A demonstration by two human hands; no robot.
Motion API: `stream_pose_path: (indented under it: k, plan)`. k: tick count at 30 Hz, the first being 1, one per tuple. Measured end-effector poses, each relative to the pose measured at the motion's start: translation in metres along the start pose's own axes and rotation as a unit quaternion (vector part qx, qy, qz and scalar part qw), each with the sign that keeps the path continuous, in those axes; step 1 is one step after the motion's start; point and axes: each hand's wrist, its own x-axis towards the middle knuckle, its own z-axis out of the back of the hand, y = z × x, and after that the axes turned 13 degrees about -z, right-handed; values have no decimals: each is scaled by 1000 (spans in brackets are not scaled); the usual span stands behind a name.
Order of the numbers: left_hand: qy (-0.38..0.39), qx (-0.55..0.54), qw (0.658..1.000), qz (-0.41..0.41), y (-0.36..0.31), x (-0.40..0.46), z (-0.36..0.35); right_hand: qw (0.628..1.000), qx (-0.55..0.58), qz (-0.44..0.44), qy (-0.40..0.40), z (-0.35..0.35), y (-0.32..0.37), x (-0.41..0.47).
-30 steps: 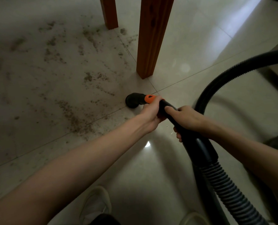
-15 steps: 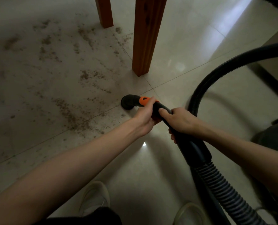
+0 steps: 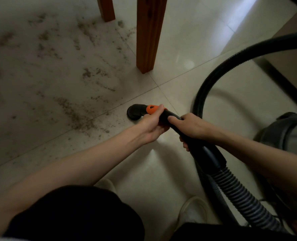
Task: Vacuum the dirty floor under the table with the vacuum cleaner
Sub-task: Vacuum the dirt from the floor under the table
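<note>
Both hands grip the black plastic vacuum wand [image 3: 174,122]: the left hand [image 3: 153,124] curls round it just behind the orange collar [image 3: 152,108], and the right hand [image 3: 190,126] wraps it close behind, toward 4 o'clock. At the wand's tip, a round black nozzle [image 3: 133,113] sits on the pale tiled floor [image 3: 205,70] near a tile joint. A black ribbed hose [image 3: 236,192] runs from the wand toward 5 o'clock, then loops up toward 2 o'clock. Brown crumbly dirt [image 3: 71,112] spreads from 9 to 11 o'clock of the nozzle. Two reddish wooden table legs [image 3: 149,35] stand at 12 o'clock. Both forearms reach forward, nearly straight. Compared with a second ago, the nozzle lies farther from the nearer leg, and the grey vacuum canister [image 3: 286,133] has come into view at 3 o'clock.
</note>
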Motion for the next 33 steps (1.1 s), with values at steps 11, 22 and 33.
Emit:
stream_pose_path:
  k: [11, 22, 33]
  plan:
    - [-40, -13, 999, -24, -10, -2, 12, 999, -7, 29, 19, -8, 12, 4]
    - [-40, -11, 999, 12, -14, -6, 11, 999, -6, 0, 52, 1, 17, 3]
    - [-28, 70, 996, 49, 9, -9, 24, 996, 45, -20, 68, -18, -4, 5]
